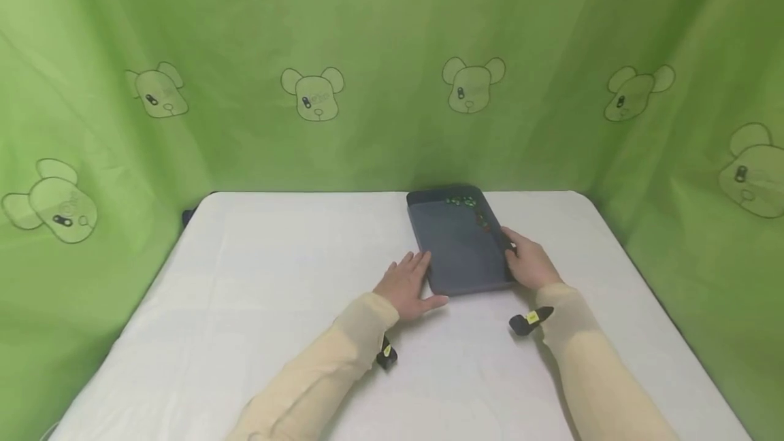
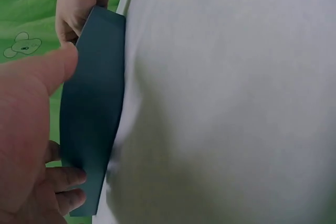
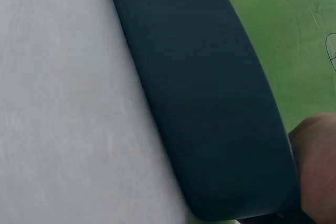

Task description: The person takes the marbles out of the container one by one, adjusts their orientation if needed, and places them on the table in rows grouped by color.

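Head view: tray [image 1: 456, 254] sat on white table [image 1: 294, 257]; left hand [image 1: 409, 288], fingers spread, touched tray's near-left corner, right hand [image 1: 531, 263] gripped tray's right side, presumably for steadiness. Green bits [image 1: 467, 202], reddish bits [image 1: 484, 224] edged tray's far-right corner (why, couldn't tell).

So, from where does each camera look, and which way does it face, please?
Head: on the head, facing forward and down at tray, table and curtain; left hand, right hand and sleeves show.
Left wrist: worn there, facing the tray's side; left hand at left, right hand at top.
Right wrist: worn there, facing the tray's side closely; probably part of the right hand, at right.
Both wrist views share tray, table and curtain.
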Motion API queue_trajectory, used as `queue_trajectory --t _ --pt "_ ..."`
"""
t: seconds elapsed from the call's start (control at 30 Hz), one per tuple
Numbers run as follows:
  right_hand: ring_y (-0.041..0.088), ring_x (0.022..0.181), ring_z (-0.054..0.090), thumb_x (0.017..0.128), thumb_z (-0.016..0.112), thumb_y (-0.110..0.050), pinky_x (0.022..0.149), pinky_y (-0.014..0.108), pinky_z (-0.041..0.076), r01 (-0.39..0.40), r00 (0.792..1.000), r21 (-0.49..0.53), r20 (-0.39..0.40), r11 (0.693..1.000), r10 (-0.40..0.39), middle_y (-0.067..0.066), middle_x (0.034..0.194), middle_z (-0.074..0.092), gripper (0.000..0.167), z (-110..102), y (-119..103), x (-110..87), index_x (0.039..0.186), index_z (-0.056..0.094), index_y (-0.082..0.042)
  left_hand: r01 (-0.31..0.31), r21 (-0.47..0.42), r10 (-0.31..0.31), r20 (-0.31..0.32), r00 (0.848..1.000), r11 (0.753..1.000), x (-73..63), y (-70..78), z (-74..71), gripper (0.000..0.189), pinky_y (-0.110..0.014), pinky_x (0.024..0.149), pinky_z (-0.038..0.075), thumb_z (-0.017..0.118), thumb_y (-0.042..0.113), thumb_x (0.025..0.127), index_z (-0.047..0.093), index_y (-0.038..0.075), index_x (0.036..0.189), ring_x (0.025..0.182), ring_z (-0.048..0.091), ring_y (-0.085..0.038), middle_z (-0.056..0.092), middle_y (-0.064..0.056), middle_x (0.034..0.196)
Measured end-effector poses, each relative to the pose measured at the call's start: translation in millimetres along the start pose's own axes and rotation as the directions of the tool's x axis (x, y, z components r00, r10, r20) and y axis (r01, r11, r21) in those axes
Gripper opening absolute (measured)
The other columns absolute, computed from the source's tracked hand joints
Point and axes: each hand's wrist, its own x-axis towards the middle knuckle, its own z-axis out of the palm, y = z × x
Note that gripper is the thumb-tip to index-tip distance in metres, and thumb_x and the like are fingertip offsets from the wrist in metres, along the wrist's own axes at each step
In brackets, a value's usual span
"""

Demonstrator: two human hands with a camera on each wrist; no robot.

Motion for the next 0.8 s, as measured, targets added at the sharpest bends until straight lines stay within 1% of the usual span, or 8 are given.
queue_trajectory --t 0.07,0.2,0.33,0.4,0.53,0.63,0.8 --pt "0.048 0.127 0.041 0.098 0.042 -0.005 0.104 0.06 0.032 -0.008 1.0 -0.011 -0.002 1.0 0.008 0.03 0.142 0.04 0.052 -0.4 -1.9 -1.1 0.148 0.029 -0.002 -0.002 -0.01 0.002 -0.013 1.0 1.0 -0.5 0.7 0.9 0.094 -0.047 0.115 0.021 0.045 0.068 0.089 0.012 0.009 0.154 0.145 0.015 -0.027 0.021 -0.011 0.158" --pt "0.048 0.126 0.042 0.097 0.042 -0.004 0.104 0.059 0.033 -0.012 1.0 -0.02 -0.011 1.0 0.012 0.03 0.141 0.041 0.052 -1.5 -5.6 -3.5 0.148 0.031 -0.001 -0.013 -0.038 0.012 -0.032 0.999 0.999 -0.9 0.0 0.5 0.089 -0.045 0.115 0.021 0.048 0.061 0.092 0.015 0.006 0.154 0.145 0.015 -0.028 0.022 -0.013 0.157" --pt "0.047 0.129 0.038 0.098 0.04 -0.005 0.105 0.059 0.031 -0.038 0.999 -0.011 -0.003 0.999 0.038 0.028 0.142 0.041 0.051 -1.4 -9.3 -7.1 0.148 0.031 -0.002 -0.015 -0.034 0.013 -0.043 0.999 0.999 -1.5 -1.4 -2.5 0.088 -0.04 0.116 0.02 0.046 0.061 0.093 0.016 0.005 0.153 0.145 0.015 -0.028 0.022 -0.012 0.157" --pt "0.047 0.131 0.037 0.099 0.04 -0.006 0.106 0.059 0.03 -0.054 0.999 -0.002 0.001 0.999 0.054 0.027 0.144 0.04 0.051 -0.7 -11.2 -10.3 0.149 0.03 -0.003 -0.016 -0.031 0.015 -0.047 0.999 0.999 -3.6 -1.6 -3.7 0.087 -0.039 0.116 0.02 0.046 0.061 0.093 0.016 0.005 0.153 0.145 0.015 -0.028 0.023 -0.012 0.157" --pt "0.047 0.132 0.036 0.099 0.039 -0.007 0.106 0.059 0.029 -0.071 0.997 0.002 0.003 0.997 0.071 0.027 0.144 0.039 0.051 -2.4 -15.6 -16.5 0.149 0.03 -0.004 -0.03 -0.034 0.028 -0.058 0.998 0.999 -8.4 -0.1 -8.8 0.087 -0.042 0.115 0.021 0.048 0.06 0.093 0.018 0.004 0.153 0.145 0.016 -0.029 0.025 -0.013 0.156" --pt "0.048 0.13 0.038 0.099 0.039 -0.007 0.105 0.06 0.031 -0.071 0.997 -0.003 0.003 0.997 0.071 0.028 0.142 0.041 0.051 -3.1 -18.7 -23.5 0.149 0.03 -0.004 -0.043 -0.036 0.04 -0.07 0.997 0.998 -13.1 0.6 -10.2 0.087 -0.044 0.114 0.023 0.048 0.06 0.093 0.019 0.003 0.152 0.145 0.017 -0.03 0.027 -0.014 0.155" --pt "0.048 0.127 0.041 0.099 0.04 -0.008 0.103 0.06 0.032 -0.062 0.998 -0.006 0.005 0.998 0.062 0.03 0.141 0.042 0.051 -1.9 -24.4 -36.3 0.148 0.031 -0.003 -0.054 -0.032 0.051 -0.082 0.995 0.998 -22.9 -0.1 -10.7 0.087 -0.043 0.115 0.022 0.047 0.061 0.093 0.021 0.003 0.152 0.144 0.018 -0.03 0.028 -0.013 0.155"
